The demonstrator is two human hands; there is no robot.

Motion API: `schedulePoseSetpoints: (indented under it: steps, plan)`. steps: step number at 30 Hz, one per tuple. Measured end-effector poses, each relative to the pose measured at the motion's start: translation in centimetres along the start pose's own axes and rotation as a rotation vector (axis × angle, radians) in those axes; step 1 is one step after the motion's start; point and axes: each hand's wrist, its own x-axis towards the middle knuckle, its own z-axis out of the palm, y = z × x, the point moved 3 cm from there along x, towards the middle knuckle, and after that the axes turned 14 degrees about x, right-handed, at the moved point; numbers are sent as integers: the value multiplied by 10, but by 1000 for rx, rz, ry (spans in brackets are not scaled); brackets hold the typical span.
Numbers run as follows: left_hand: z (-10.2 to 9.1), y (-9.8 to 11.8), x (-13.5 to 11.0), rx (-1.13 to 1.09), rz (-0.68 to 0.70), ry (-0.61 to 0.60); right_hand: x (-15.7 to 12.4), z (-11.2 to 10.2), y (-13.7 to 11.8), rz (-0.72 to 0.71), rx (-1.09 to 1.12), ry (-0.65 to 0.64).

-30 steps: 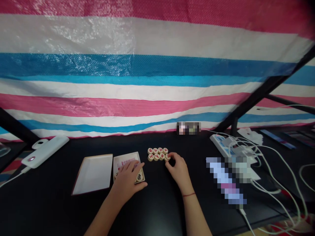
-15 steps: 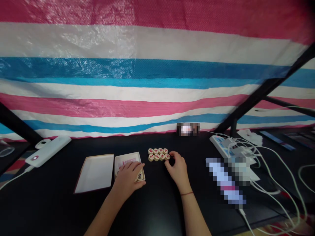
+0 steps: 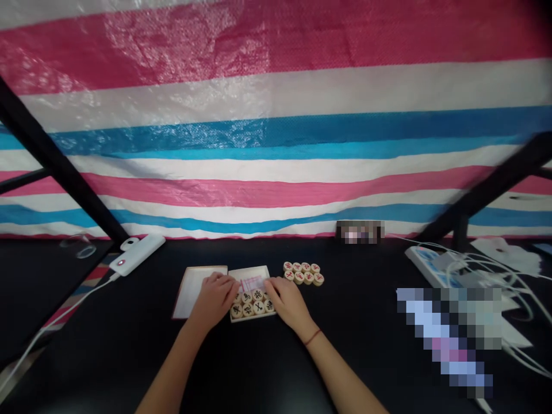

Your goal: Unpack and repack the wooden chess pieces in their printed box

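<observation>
An open white box holds rows of Chinese chess pieces with black characters, and a pink-printed sheet lies at its far end. My left hand is closed at the box's left side, partly over the pale inside of the lid. At the right wall, my right hand is closed on the box, its thumb over the rim by the pieces. Its outer fingers are hidden. Right of the box, red-character pieces stand in two short rows on the black table, apart from both hands.
A white power bank-like device with a cable lies at the back left. On the right are a power strip, tangled white cables and a blurred-out phone-like object. A striped tarp hangs behind the table.
My right hand has left the red pieces and moved left to the box's right side. My left hand has drawn back to the left side, uncovering the black pieces. The view has swung left.
</observation>
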Motion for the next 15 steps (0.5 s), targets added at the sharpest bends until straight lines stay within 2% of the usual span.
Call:
schedulePoseSetpoints:
  steps: [4,15]
  plan:
    - [7,6,-4,13,-24,-103,1,3,5,0,6,29]
    - [7,13,-4,48,-44,-132,-2,3,8,-15,71,40]
